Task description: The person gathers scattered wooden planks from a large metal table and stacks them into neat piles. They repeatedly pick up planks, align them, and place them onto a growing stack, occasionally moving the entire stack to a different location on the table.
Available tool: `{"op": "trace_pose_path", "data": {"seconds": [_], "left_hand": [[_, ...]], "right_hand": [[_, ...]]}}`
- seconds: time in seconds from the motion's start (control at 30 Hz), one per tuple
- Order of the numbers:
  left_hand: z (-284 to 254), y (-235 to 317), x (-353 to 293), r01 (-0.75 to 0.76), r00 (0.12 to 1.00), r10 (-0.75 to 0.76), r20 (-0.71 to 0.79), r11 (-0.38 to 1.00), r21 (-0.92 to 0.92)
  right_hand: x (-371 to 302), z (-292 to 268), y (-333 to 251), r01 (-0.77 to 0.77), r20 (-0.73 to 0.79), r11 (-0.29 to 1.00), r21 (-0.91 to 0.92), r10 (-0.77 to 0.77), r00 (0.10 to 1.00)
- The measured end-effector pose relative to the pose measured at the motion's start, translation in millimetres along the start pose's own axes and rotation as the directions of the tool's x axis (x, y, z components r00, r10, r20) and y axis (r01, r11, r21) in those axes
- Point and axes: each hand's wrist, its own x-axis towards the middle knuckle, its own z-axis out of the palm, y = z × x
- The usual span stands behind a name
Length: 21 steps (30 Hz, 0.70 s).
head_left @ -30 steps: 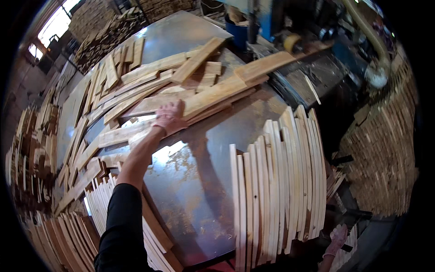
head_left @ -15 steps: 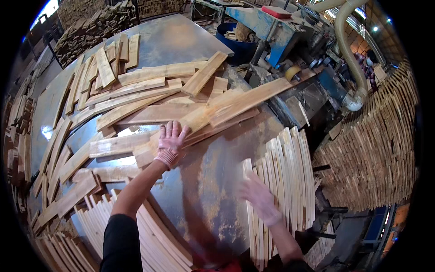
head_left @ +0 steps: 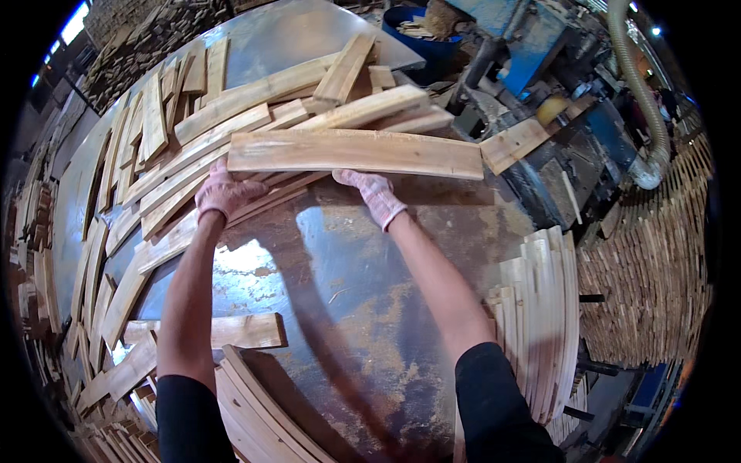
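A long, pale wooden board (head_left: 355,152) lies crosswise before me, over the loose boards. My left hand (head_left: 221,194), in a pinkish work glove, grips it at its left end, the thumb pointing right along the near side. Gloved alike, my right hand (head_left: 374,197) holds the board's near edge around the middle; its fingertips are hidden behind the wood. Just past the board's right end, another board (head_left: 513,147) lies in the woodworking machine (head_left: 552,108), beneath a yellowish roller.
Loose boards (head_left: 197,150) cover the left of the metal table (head_left: 363,309). One stack of strips (head_left: 540,309) stands at the right edge, another (head_left: 262,409) at the near left. A blue tub (head_left: 424,50) of offcuts and a ribbed hose (head_left: 644,85) are beyond.
My right hand has left the right-hand stack and come forward to the board. My left hand has shifted left to the board's end. The view has turned somewhat.
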Motion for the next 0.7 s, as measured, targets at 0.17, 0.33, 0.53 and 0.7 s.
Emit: {"op": "trace_pose_path", "data": {"seconds": [0.17, 0.33, 0.53, 0.7], "left_hand": [[13.7, -12.2, -34.6, -0.114, 0.98, 0.146, -0.133, 0.968, 0.223], [0.4, -104.8, -118.6, -0.255, 0.961, 0.246, -0.128, 0.965, -0.059], [-86.0, -269.9, -303.2, 0.18, 0.966, -0.204, -0.159, 0.972, -0.153], [-89.5, -351.2, -458.7, 0.708, 0.687, -0.725, -0.047, 0.682, -0.184]], "right_hand": [[0.8, 47.6, -22.0, -0.155, 0.103, 0.222, 0.963, 0.229, 0.968], [-47.6, 53.8, -32.0, -0.07, 0.07, -0.014, 0.997, 0.382, 0.922], [-100.4, 64.7, -68.0, -0.056, 0.309, 0.997, 0.055, 0.036, 0.95], [-84.3, 87.4, -92.5, 0.082, -0.059, 0.427, -0.9, -0.305, 0.951]]}}
